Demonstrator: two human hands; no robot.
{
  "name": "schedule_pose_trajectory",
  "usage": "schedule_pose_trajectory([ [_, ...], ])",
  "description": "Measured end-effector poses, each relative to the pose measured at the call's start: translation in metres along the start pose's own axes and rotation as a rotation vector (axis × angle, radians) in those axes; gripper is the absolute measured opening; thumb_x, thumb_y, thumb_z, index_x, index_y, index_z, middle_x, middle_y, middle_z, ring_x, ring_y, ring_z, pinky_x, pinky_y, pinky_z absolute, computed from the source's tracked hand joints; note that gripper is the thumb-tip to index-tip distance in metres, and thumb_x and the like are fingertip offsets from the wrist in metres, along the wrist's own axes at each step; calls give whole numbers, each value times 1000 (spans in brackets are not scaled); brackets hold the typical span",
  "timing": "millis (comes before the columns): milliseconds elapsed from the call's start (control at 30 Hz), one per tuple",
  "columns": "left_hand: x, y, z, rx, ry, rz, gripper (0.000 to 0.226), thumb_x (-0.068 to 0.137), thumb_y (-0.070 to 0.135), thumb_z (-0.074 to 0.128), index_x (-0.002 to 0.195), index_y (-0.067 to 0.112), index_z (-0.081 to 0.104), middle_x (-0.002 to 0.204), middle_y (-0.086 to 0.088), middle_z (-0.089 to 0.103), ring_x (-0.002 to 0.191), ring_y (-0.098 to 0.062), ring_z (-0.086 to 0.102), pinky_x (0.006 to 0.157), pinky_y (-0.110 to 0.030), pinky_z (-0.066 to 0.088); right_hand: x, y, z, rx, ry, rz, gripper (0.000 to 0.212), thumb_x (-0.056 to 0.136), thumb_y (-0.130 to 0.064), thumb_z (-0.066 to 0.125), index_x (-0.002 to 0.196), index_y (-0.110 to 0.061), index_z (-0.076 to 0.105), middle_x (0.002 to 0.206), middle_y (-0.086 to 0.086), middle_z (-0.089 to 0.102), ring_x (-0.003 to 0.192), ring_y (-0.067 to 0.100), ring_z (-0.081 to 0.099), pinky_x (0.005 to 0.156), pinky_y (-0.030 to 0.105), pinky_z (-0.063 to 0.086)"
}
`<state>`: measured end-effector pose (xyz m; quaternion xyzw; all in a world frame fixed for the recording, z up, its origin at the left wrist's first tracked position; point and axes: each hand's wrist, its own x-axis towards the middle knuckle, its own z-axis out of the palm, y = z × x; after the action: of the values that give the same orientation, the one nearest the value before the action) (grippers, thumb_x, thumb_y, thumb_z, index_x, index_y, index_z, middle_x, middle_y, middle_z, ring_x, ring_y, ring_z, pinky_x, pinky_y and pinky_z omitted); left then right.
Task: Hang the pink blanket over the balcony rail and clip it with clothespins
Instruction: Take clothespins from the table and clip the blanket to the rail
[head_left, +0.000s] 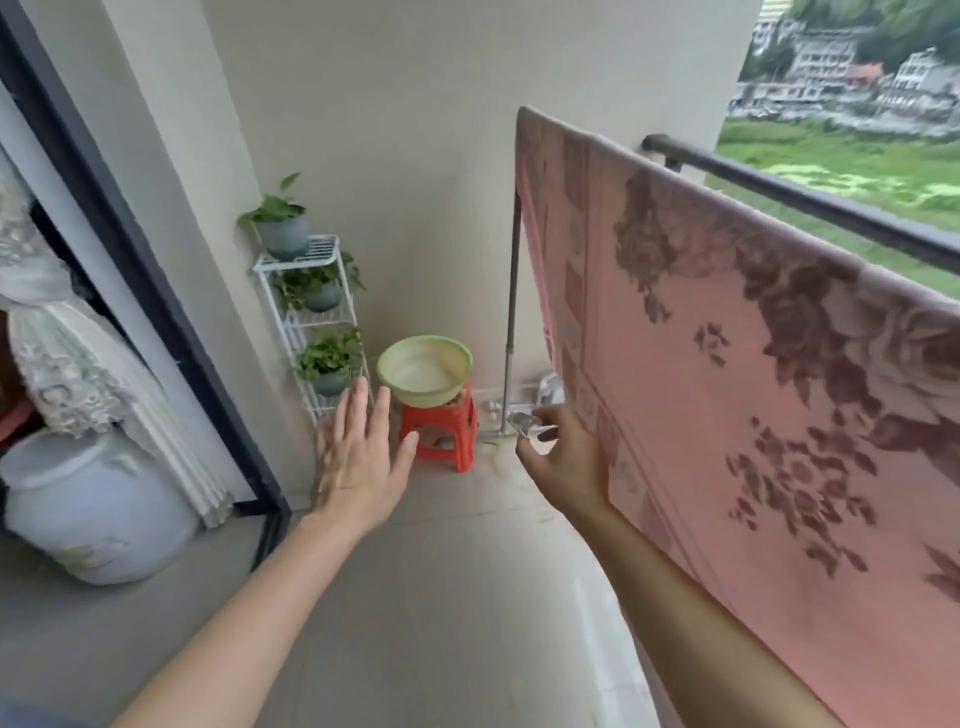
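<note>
The pink blanket (753, 415) with a dark flower pattern hangs draped over a rail on the right, its far edge near the wall. Behind it runs the dark balcony rail (810, 200). My right hand (563, 457) is raised beside the blanket's lower left part and pinches a small clear clothespin (524, 422) between thumb and fingers. Out in front of me, my left hand (358, 457) is stretched with straight, spread fingers and holds nothing.
A green basin (425, 370) sits on a red plastic stool (441, 428) by the far wall. A white rack (306, 322) with three potted plants stands left of it. A large pale jar (88, 509) and a dark door frame (156, 291) are at left.
</note>
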<state>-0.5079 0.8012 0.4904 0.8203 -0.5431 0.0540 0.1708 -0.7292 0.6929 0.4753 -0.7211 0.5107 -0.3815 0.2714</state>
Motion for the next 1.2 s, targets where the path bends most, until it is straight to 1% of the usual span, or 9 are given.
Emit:
schedule_pose_trajectory([
  [133,111,-31,16,-22,-51,31,71,99,54,28,157,17,12,165,-8,-2,152,-27,2,121,-51,12,87,-13,48,-51,-29,86,32,70,-35,73,95,-36,54,86,-19,64,78,2,63,69,27,47],
  [267,217,-41,32,-20,-82,82,73,96,54,28,156,15,15,165,-9,4,151,-28,8,120,-50,12,176,-9,85,-27,15,145,32,64,-44,69,91,-33,55,80,-17,66,76,4,66,70,34,54],
  [433,334,-35,87,-33,-123,126,73,95,55,29,156,16,18,165,-9,6,150,-28,11,119,-49,13,281,19,126,-56,56,188,29,73,-43,74,91,-30,55,77,-20,59,75,6,65,70,32,50],
  [600,454,-23,150,-8,-207,153,73,97,57,29,156,18,15,165,-8,0,151,-27,7,119,-49,12,406,67,171,-54,64,234,30,76,-46,74,94,-29,56,73,-12,64,71,11,61,64,28,42],
  [667,507,-15,167,-7,-250,137,74,96,58,24,157,18,12,165,-8,-2,152,-26,4,119,-48,11,460,77,182,-40,75,241,28,78,-43,73,97,-28,59,76,-13,65,66,6,56,64,27,39],
  [800,605,1,185,-58,-315,148,70,100,54,31,157,19,9,165,-5,-4,152,-24,0,120,-45,10,558,88,200,-28,72,230,28,82,-40,72,103,-25,60,88,-15,64,62,-3,50,65,26,38],
  [933,685,6,204,-151,-313,126,68,100,52,35,156,17,17,165,-7,7,151,-25,7,120,-43,13,634,93,216,1,57,205,30,84,-47,69,106,-29,60,97,-19,64,69,1,63,70,31,50],
  [1067,763,11,236,-257,-353,113,68,100,52,36,155,14,20,163,-8,17,150,-24,13,121,-43,16,691,100,234,46,75,202,22,86,-48,68,102,-38,58,94,-25,62,70,-6,63,71,28,51],
  [1200,840,37,264,-375,-354,187,61,101,46,41,150,11,32,157,-7,33,145,-24,26,119,-38,22,726,117,255,23,129,263,32,86,-45,67,114,-32,61,101,-20,64,73,-6,63,75,30,54],
])
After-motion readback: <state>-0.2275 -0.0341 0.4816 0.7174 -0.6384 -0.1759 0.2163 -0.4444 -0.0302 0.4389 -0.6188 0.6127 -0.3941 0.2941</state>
